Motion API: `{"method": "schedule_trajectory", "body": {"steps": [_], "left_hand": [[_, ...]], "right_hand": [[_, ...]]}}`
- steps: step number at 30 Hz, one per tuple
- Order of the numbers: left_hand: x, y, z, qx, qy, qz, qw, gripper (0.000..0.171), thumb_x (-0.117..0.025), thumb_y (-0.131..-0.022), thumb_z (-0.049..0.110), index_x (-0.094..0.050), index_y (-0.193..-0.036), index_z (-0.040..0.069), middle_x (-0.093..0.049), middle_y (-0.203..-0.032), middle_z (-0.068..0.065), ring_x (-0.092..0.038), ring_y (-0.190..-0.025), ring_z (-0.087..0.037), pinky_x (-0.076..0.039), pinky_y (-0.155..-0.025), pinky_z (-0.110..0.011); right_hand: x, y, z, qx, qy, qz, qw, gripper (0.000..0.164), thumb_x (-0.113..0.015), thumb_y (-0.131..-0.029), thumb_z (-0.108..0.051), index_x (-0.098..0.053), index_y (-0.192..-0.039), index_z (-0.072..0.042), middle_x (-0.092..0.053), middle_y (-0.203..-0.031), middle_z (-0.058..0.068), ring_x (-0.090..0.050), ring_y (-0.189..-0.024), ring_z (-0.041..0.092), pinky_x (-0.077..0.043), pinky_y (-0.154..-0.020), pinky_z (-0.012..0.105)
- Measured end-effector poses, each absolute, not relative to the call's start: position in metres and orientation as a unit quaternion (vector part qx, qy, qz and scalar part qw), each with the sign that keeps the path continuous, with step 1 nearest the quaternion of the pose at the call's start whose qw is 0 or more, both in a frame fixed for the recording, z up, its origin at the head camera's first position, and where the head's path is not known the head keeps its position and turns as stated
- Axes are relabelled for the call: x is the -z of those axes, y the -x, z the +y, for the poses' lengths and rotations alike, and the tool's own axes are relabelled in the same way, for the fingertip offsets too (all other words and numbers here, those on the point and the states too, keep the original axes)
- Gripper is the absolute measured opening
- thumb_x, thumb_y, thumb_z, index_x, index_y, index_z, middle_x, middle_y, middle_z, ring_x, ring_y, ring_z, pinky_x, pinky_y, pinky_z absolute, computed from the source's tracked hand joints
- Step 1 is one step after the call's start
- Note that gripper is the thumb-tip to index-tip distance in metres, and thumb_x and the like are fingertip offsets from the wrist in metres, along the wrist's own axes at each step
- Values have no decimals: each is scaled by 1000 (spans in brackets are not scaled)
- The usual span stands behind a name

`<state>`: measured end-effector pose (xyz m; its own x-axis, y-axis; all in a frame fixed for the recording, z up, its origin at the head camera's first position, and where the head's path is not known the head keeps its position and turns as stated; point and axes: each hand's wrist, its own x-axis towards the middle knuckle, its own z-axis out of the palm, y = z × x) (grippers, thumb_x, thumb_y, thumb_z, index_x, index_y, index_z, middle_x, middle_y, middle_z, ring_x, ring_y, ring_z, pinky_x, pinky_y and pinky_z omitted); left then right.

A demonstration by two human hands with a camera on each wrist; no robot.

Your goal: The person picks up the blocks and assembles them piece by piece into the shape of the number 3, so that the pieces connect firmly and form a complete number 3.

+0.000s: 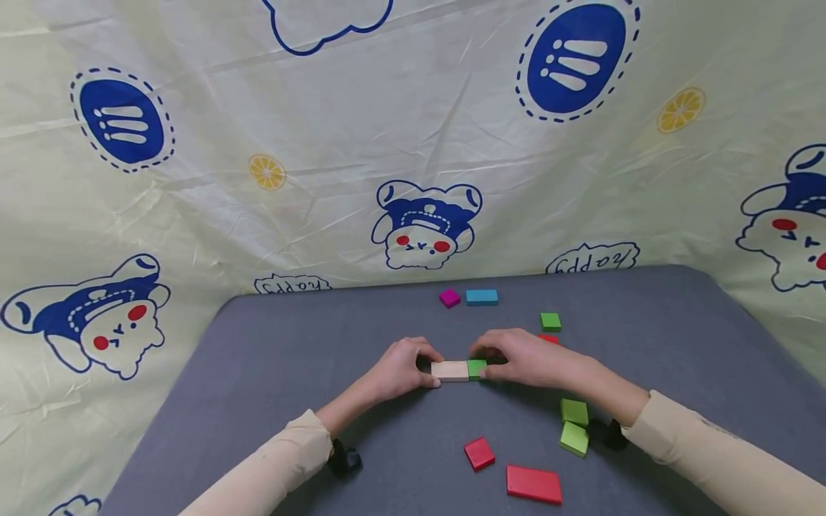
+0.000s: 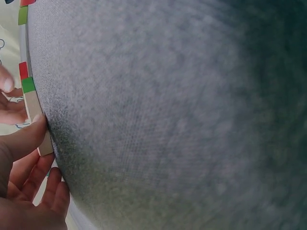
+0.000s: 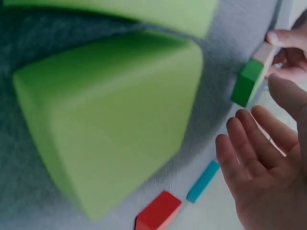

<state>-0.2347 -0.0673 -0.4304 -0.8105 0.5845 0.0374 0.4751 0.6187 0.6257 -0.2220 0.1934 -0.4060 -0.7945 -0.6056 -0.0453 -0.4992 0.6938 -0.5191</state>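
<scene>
A plain wooden block (image 1: 449,370) lies flat on the grey table, end to end with a green block (image 1: 476,369) on its right. My left hand (image 1: 401,367) pinches the wooden block near its left end; the thumb lies along one side in the left wrist view. Around the green block hovers my right hand (image 1: 529,357), thumb near one side and fingers loosely spread. From the right wrist, the green block (image 3: 248,82) shows beside the right hand's thumb, with a gap between thumb and fingers.
Behind the hands lie a magenta block (image 1: 449,298), a blue block (image 1: 482,297), another green block (image 1: 551,322) and a partly hidden red block (image 1: 548,338). Two light green blocks (image 1: 574,412) sit beneath the right forearm. Nearer are a small red block (image 1: 480,454) and a longer red block (image 1: 533,484).
</scene>
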Motion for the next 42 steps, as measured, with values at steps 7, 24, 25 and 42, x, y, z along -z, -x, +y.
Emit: {"method": "schedule_trajectory", "body": {"steps": [7, 24, 25, 42], "left_hand": [[430, 232, -67, -319, -296, 896, 88, 28, -82, -80, 13, -75, -107, 11, -64, -100, 5, -54, -95, -16, -44, -87, -33], [427, 233, -67, -315, -305, 895, 82, 26, -82, -80, 12, -75, -106, 10, -66, -101, 2, -56, -95, -17, -44, -86, -33], [427, 233, -66, -315, -305, 895, 82, 27, -82, -80, 11, -75, -106, 10, -66, -101, 2, -56, -95, -17, -44, -86, -33], [428, 233, -66, -317, -300, 896, 81, 28, -83, -80, 12, -75, -106, 10, -66, -99, 3, -56, -94, -16, -44, -86, -33]], "right_hand": [[398, 216, 211, 256, 268, 925, 89, 38, -69, -93, -25, -64, -128, -9, -63, -123, 4, -60, -109, 23, -48, -91, 46], [384, 204, 263, 270, 256, 928, 29, 35, -69, -93, -13, -63, -127, -8, -62, -124, 10, -61, -105, 27, -50, -87, 49], [385, 204, 266, 270, 255, 928, 28, 35, -69, -93, -13, -63, -127, -8, -61, -125, 11, -61, -106, 28, -50, -87, 50], [394, 206, 291, 240, 240, 941, 15, 33, -70, -88, -5, -65, -121, -4, -65, -115, 11, -61, -104, 31, -51, -84, 49]]}}
